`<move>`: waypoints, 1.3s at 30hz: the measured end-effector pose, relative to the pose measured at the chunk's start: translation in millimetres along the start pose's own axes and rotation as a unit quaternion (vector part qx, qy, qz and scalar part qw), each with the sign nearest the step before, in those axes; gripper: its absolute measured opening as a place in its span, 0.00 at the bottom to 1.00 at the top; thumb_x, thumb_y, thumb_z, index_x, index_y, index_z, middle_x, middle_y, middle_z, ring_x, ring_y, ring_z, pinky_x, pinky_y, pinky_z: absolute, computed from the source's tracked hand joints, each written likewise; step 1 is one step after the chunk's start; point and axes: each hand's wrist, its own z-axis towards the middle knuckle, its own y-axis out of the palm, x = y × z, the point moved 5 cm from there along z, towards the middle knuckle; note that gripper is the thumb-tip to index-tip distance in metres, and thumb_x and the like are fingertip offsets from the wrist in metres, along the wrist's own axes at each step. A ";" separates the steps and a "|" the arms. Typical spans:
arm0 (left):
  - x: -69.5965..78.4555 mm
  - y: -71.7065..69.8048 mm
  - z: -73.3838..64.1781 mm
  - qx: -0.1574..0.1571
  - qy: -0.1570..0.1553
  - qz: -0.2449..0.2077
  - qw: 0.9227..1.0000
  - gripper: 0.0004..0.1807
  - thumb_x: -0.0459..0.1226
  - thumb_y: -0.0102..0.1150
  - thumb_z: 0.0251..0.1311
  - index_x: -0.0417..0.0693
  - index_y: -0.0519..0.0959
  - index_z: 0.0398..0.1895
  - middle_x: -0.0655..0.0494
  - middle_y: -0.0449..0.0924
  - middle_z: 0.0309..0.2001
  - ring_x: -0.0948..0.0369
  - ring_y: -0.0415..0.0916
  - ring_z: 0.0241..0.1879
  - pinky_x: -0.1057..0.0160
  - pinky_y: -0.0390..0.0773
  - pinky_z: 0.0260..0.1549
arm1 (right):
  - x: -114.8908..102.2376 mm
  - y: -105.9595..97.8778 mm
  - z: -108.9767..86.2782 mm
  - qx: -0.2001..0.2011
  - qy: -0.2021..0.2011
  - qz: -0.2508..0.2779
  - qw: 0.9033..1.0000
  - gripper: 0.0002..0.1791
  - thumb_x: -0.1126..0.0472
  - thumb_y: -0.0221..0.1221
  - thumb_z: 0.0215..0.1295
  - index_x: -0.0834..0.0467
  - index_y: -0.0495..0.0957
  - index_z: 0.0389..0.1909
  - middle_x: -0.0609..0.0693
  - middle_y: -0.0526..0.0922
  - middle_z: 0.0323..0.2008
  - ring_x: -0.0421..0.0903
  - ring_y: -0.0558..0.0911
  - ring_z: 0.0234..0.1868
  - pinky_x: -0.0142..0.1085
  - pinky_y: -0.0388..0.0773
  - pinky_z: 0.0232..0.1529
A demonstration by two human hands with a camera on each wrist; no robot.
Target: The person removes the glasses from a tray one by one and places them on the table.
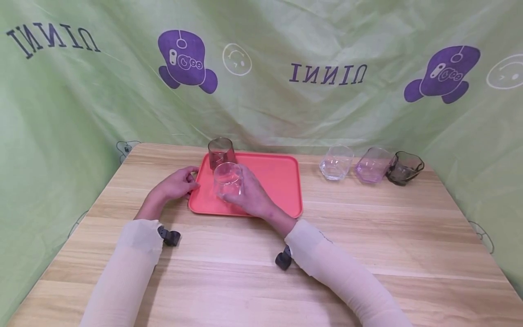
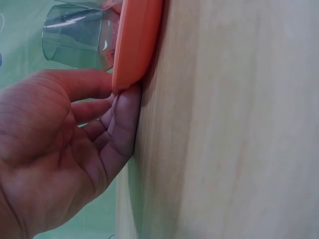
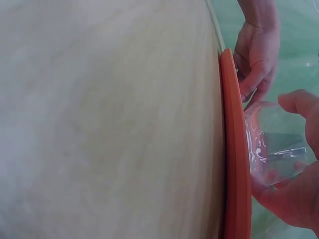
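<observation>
A red tray (image 1: 278,177) lies on the wooden table. My left hand (image 1: 175,184) holds its left edge; in the left wrist view the thumb is on the rim of the tray (image 2: 137,45) and other fingers are tucked under it. My right hand (image 1: 254,195) grips a clear glass (image 1: 226,181) upright at the tray's left half. In the right wrist view, thumb and fingers stand on either side of that glass (image 3: 276,144), its base at or just above the tray (image 3: 237,149). Behind it, a smoky brown glass (image 1: 221,154) stands at the tray's back left.
To the right of the tray, three glasses stand along the table's back: a clear one (image 1: 336,164), a purple-tinted one (image 1: 372,167) and a dark grey one (image 1: 403,169). A green printed curtain (image 1: 261,109) hangs behind the table (image 1: 229,272).
</observation>
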 end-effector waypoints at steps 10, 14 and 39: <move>-4.3 -1.2 2.5 -0.001 0.006 -0.005 1.000 0.31 0.25 0.50 0.72 0.24 0.55 0.74 0.42 0.70 0.37 0.56 0.75 0.29 0.62 0.83 0.27 | -1.7 -2.2 -0.4 0.019 0.002 0.015 1.000 0.46 0.63 0.75 0.56 0.66 0.61 0.72 0.64 0.69 0.65 0.59 0.75 0.63 0.48 0.79 0.58; -5.7 -2.1 3.2 -0.001 0.006 -0.002 1.000 0.31 0.25 0.50 0.72 0.24 0.54 0.74 0.42 0.71 0.36 0.57 0.76 0.29 0.61 0.83 0.28 | -3.7 -4.5 -1.3 0.019 -0.004 0.038 0.999 0.46 0.65 0.75 0.56 0.67 0.60 0.71 0.65 0.70 0.66 0.59 0.76 0.61 0.48 0.79 0.58; -3.3 -0.7 2.9 -0.004 0.004 -0.001 1.000 0.31 0.25 0.50 0.72 0.24 0.54 0.75 0.42 0.70 0.37 0.56 0.76 0.29 0.61 0.83 0.28 | -6.0 -48.1 -40.0 0.054 0.077 0.028 0.995 0.45 0.60 0.76 0.57 0.61 0.62 0.71 0.61 0.69 0.67 0.52 0.78 0.59 0.47 0.77 0.59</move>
